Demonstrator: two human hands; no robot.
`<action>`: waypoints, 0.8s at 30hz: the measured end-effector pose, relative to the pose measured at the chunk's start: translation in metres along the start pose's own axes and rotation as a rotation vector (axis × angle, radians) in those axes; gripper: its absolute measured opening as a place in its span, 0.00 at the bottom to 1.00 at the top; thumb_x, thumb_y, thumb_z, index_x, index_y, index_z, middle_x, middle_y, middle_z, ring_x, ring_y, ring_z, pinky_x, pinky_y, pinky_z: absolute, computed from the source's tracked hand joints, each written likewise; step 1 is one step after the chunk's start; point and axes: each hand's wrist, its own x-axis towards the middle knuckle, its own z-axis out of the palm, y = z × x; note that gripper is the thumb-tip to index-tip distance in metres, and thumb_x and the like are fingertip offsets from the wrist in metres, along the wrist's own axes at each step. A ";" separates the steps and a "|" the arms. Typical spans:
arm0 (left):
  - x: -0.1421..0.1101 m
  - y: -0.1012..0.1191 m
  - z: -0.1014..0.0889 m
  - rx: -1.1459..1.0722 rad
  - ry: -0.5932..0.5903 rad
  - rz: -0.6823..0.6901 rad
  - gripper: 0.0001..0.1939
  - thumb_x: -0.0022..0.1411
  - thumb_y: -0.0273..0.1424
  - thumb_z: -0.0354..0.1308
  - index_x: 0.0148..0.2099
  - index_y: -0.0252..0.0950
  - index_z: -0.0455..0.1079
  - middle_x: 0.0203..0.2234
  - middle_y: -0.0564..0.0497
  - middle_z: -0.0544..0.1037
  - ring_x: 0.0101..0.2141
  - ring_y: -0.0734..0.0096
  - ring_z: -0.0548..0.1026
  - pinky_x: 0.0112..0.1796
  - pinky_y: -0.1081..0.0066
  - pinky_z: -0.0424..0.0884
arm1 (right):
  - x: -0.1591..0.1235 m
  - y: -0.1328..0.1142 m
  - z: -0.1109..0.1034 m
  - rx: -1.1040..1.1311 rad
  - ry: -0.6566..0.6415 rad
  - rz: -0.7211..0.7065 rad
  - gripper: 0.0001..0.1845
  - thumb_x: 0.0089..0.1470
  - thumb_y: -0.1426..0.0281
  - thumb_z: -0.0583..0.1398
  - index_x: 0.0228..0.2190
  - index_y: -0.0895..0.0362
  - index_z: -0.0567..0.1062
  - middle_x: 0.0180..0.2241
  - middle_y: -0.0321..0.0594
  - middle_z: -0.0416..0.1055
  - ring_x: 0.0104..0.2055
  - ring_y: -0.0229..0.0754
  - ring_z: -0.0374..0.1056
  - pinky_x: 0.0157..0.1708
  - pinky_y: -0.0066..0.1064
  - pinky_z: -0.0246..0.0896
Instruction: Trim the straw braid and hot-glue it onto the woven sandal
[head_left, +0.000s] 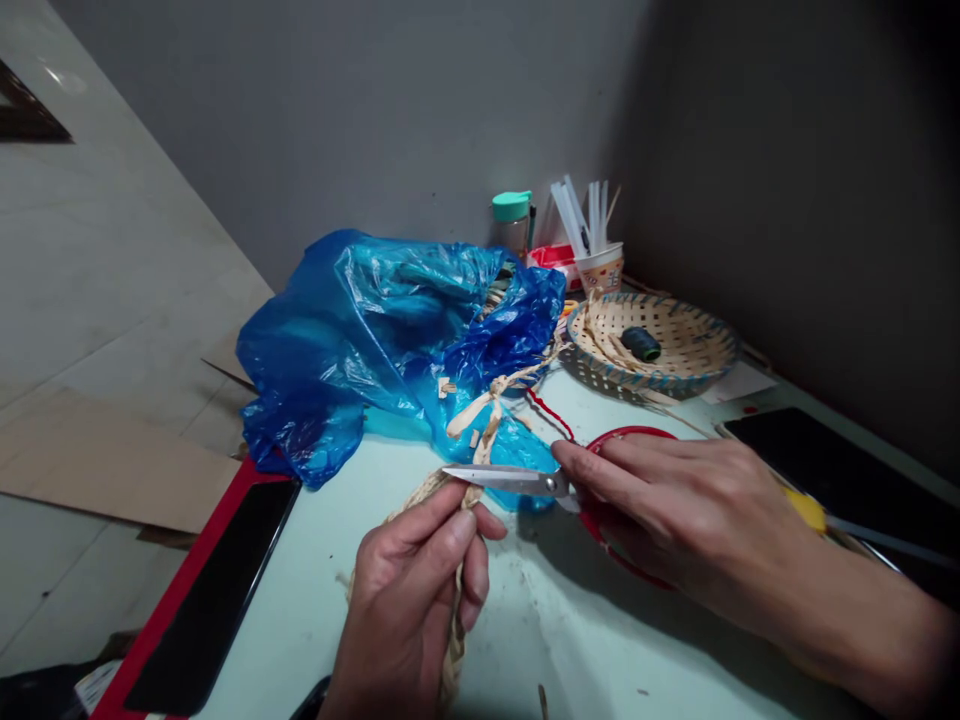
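Observation:
My left hand point(416, 590) is closed in a pinch on a braided straw cord point(453, 650) that runs from under the hand up toward a blue plastic bag point(382, 335). The cord's loose pale strands point(491, 400) stick up past my fingertips. My right hand point(675, 515) is wrapped around the red handles of a pair of scissors point(510, 478). Their metal blades point left and lie across the cord just above my left fingertips. Both hands hover over a pale table point(570, 620).
A woven basket point(701, 360) with a dark thread spool point(640, 343) sits at the back right. Behind it stand a paper cup of white sticks point(598, 262) and a green-capped bottle point(512, 220). A dark tablet point(840, 470) lies right; a black phone point(214, 590) lies left.

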 end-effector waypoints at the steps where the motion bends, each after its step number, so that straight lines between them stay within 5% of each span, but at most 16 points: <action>1: 0.000 0.000 0.000 -0.018 0.006 -0.007 0.10 0.47 0.31 0.77 0.34 0.37 0.86 0.26 0.48 0.82 0.20 0.82 0.66 0.20 0.79 0.58 | -0.001 0.001 0.001 0.037 0.003 0.025 0.10 0.68 0.75 0.52 0.45 0.58 0.72 0.26 0.34 0.71 0.24 0.40 0.69 0.21 0.32 0.53; 5: -0.001 0.000 -0.003 -0.034 0.003 -0.009 0.14 0.45 0.34 0.79 0.37 0.38 0.86 0.23 0.47 0.81 0.17 0.86 0.62 0.20 0.81 0.53 | -0.002 0.007 0.001 0.254 0.002 0.191 0.13 0.63 0.75 0.53 0.47 0.58 0.73 0.32 0.37 0.78 0.28 0.37 0.73 0.26 0.26 0.63; 11: 0.000 -0.001 -0.005 0.019 0.049 -0.084 0.18 0.46 0.37 0.79 0.39 0.34 0.85 0.14 0.56 0.69 0.16 0.89 0.53 0.20 0.81 0.44 | 0.004 0.003 -0.004 0.442 -0.088 0.390 0.12 0.58 0.73 0.56 0.41 0.54 0.76 0.23 0.27 0.71 0.20 0.32 0.63 0.20 0.23 0.56; 18: 0.003 -0.003 -0.007 0.043 -0.015 -0.016 0.10 0.53 0.35 0.74 0.35 0.35 0.82 0.24 0.50 0.80 0.16 0.84 0.65 0.21 0.79 0.55 | 0.008 -0.008 -0.002 0.382 -0.183 0.356 0.13 0.58 0.70 0.57 0.45 0.55 0.73 0.38 0.42 0.75 0.38 0.48 0.71 0.34 0.38 0.67; 24: 0.008 -0.007 -0.014 0.151 -0.070 -0.036 0.12 0.57 0.38 0.72 0.35 0.33 0.83 0.20 0.51 0.76 0.19 0.82 0.64 0.25 0.78 0.58 | 0.004 -0.011 0.004 0.279 -0.227 0.266 0.17 0.54 0.71 0.55 0.46 0.58 0.73 0.35 0.43 0.71 0.35 0.51 0.69 0.31 0.41 0.64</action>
